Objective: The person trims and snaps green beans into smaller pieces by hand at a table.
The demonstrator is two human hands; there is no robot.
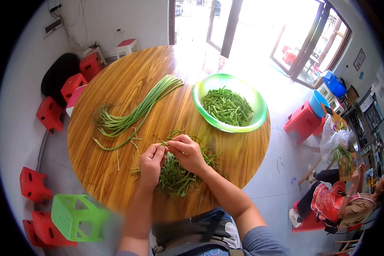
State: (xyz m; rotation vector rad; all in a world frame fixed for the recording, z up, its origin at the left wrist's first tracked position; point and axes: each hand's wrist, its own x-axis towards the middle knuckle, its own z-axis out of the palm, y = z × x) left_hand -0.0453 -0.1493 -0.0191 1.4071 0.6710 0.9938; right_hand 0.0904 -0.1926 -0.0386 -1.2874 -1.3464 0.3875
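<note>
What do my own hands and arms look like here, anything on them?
Your left hand and right hand are bare, with no gloves showing. Your forearms are uncovered too, with no watch or bracelet visible. Your right sleeve is short and grey-blue; only a sliver of the left sleeve shows at the bottom edge.

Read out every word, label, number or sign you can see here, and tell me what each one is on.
Wearer's clothing, bottom edge: light letters, perhaps "NO", cut off, so not certain.
Framed sheet on the right wall: too small to read.
Bowl: no lettering visible.
Nothing else is legible.
</note>
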